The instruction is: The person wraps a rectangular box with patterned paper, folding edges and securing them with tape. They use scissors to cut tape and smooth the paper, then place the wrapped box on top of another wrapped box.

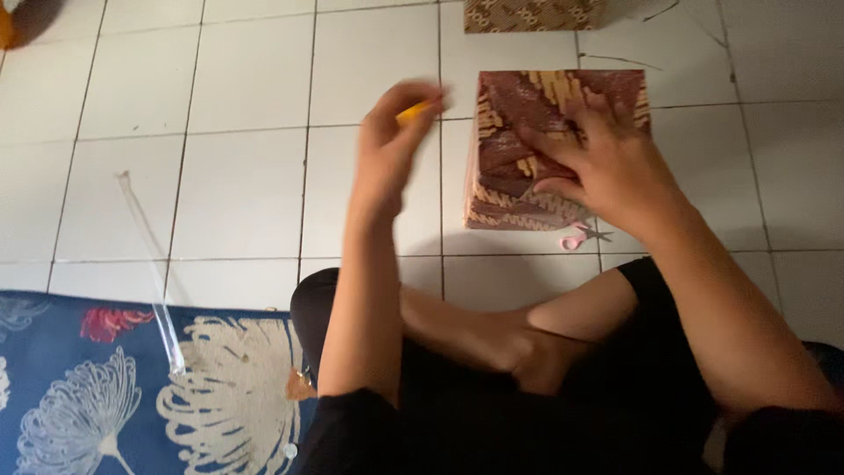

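Note:
A box wrapped in brown and cream patterned paper (514,158) lies on the white tiled floor in front of me. My right hand (607,167) presses flat on its top, fingers spread over a folded flap of paper. My left hand (396,141) hovers to the left of the box, blurred, pinching a small yellow object (411,112) between thumb and fingers. What the yellow object is cannot be told. Small pink-handled scissors (580,237) lie on the floor by the box's near right corner, partly under my right wrist.
I sit cross-legged in dark clothes (492,413). A second box in similar patterned paper (532,13) stands at the far edge. A long clear plastic strip (149,264) lies on the floor to the left, reaching onto a blue flowered mat (132,396).

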